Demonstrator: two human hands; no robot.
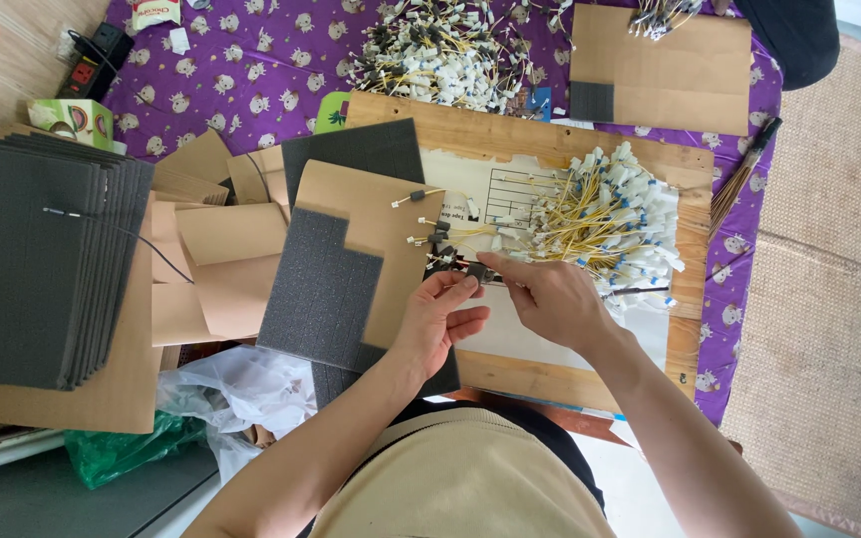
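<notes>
My left hand (437, 321) and my right hand (542, 297) meet over a wooden board (510, 134), fingertips pinched together on a small dark piece of foam wrapped on a thin wire (474, 271). Just above my fingers lie several short yellow wires with dark foam bits (434, 236). A big pile of yellow wires with white connectors (605, 224) lies on the board right of my hands. A grey foam sheet on brown backing paper (326, 284) lies left of my left hand.
A stack of dark foam sheets (37, 269) stands at far left on cardboard. Brown paper scraps (221, 249) lie beside it. Another wire heap (440, 55) and a brown sheet (665, 65) lie on the purple cloth (251, 70). Plastic bags (221, 399) sit lower left; a small broom (739, 179) at right.
</notes>
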